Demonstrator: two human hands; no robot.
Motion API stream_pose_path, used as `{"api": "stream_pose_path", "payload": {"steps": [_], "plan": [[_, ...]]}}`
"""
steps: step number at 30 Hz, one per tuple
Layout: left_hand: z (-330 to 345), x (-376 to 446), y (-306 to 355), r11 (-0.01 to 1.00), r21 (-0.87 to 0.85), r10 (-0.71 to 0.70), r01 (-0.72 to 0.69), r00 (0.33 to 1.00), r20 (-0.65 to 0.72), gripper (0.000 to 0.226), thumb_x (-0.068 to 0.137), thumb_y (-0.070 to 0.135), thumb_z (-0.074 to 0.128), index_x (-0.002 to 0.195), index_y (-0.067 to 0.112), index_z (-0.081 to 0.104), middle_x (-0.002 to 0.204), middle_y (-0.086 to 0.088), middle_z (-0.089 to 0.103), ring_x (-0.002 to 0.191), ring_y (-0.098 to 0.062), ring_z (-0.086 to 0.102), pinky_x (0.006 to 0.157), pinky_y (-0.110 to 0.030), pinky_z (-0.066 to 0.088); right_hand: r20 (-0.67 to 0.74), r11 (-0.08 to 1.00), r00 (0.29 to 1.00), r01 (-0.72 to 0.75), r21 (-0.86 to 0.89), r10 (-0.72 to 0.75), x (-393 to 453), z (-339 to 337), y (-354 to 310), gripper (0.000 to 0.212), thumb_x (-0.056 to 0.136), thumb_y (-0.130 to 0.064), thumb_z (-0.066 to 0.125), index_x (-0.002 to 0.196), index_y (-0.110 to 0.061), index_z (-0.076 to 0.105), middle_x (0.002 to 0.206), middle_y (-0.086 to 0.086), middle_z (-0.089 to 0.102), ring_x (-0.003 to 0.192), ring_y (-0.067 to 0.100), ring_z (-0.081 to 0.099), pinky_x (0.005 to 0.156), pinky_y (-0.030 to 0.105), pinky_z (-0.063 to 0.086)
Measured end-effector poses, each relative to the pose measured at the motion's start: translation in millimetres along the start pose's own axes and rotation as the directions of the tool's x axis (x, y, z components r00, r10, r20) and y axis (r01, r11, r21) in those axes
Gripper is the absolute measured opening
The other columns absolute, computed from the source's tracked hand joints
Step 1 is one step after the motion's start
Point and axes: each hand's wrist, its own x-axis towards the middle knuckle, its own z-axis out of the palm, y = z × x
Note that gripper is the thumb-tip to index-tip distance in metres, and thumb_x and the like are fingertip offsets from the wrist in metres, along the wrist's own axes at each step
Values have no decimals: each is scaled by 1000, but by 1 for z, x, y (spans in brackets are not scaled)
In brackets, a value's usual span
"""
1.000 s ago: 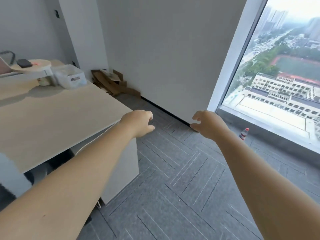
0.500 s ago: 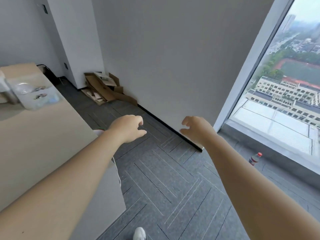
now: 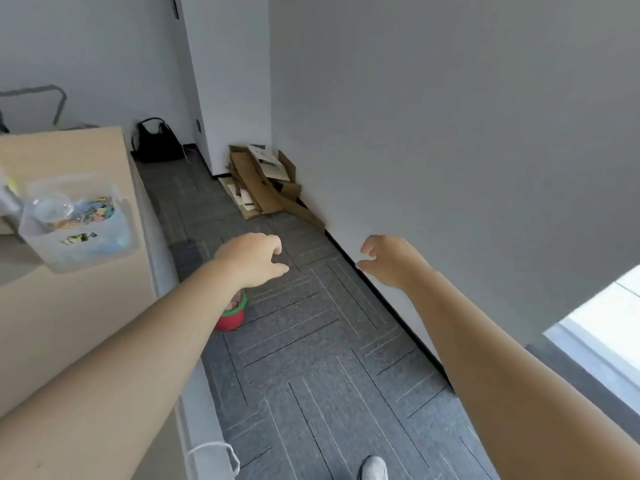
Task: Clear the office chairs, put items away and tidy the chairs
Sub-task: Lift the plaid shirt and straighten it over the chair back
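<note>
Hands first: both are stretched out ahead over the grey carpet floor (image 3: 311, 358), each holding nothing. The left hand (image 3: 251, 259) has its fingers loosely curled with the thumb pointing forward; the right hand (image 3: 389, 261) is likewise slack, fingers hooked in the air, touching nothing.

No office chair shows anywhere in this view, so where the task's own things lie cannot be told from here. What does show is a red and green container (image 3: 232, 315) on the floor, just beside the side of the tabletop (image 3: 69, 306) and directly under the left forearm, partly hidden by it. It lies below and slightly behind the left hand, so that hand is clearly the nearer one; the right hand is well apart from it, near the wall's black skirting. Whether this container belongs to the tidying is a guess.

On the tabletop stands a clear plastic bin (image 3: 74, 226) with colourful small items inside. Farther along the wall lies a pile of flattened cardboard (image 3: 263, 181), and a black bag (image 3: 156, 142) sits in the far corner. A white shoe (image 3: 374, 467) shows at the bottom edge.
</note>
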Motion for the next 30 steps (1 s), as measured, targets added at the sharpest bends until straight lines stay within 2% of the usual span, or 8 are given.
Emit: {"api": "stream_pose_path", "payload": {"steps": [4,10,17,21,24,28,30], "plan": [[-3,74,-15,989,-49,-139,137,989,-43,42,90,35,54,124,10,52,128,-9,57,115,-25,54,93,-39,47,31,993,992,121,4,-121,101,-9,6,36,93,-25,50,127,-12,50,131,10,54,119,28,51,97,37,44],[-37,196,-4,948,-154,-301,279,944,-139,42,90,33,55,124,8,52,129,-11,56,116,-27,54,97,-41,47,59,961,960,276,1,-275,261,-55,23,34,92,-26,51,122,-10,53,128,12,55,115,29,52,88,31,43],[-70,305,-15,887,-254,-431,384,888,-161,41,91,31,54,125,9,52,129,-10,57,116,-25,55,96,-39,46,93,895,891,446,-6,-444,393,-89,-3,35,91,-23,52,122,-7,53,127,13,56,116,28,51,99,35,42],[-86,361,-55,863,-282,-472,420,869,-150,42,91,32,54,126,9,51,131,-9,57,120,-24,53,98,-37,43,147,860,849,510,28,-508,466,-85,-38,34,92,-20,51,118,0,56,122,18,59,113,30,54,99,41,44],[-103,406,-102,844,-284,-505,454,852,-139,43,92,33,52,128,8,50,133,-9,56,121,-24,51,100,-35,41,169,839,825,543,30,-540,526,-81,-76,33,93,-17,50,119,2,57,123,19,59,113,31,54,98,41,44],[-145,473,-175,828,-269,-542,492,827,-153,44,92,33,52,128,7,50,132,-10,57,121,-25,52,100,-35,41,147,830,818,556,52,-557,615,-90,-145,33,92,-20,52,119,-1,56,124,17,59,114,30,54,99,42,45],[-169,503,-210,815,-264,-566,516,807,-167,44,92,33,52,128,7,50,130,-11,58,119,-26,53,101,-37,43,133,822,811,567,55,-569,655,-100,-180,34,92,-19,52,118,3,57,124,23,59,113,35,55,100,45,45]]}}
